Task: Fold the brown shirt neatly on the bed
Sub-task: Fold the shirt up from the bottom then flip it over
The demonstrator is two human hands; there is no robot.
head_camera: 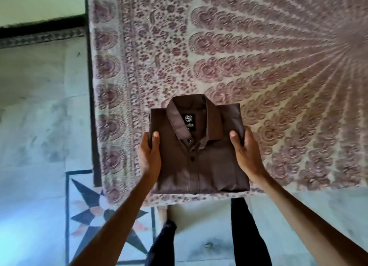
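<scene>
In the head view, one shirt point(199, 152), folded to a compact rectangle, is seen at the near edge of the bed point(258, 56), close to its near-left corner; much open bedspread is left beyond it and to the right, while the floor point(35, 116) lies just past the left and near edges; two hands are counted; the left hand point(149, 158) is closed on the left side of the shirt, thumb on top; the right hand point(246, 154) is closed on the right side in the same way; the collar is pointed away from the person, and the long axis runs from near to far; two buttons are seen on the placket.
</scene>
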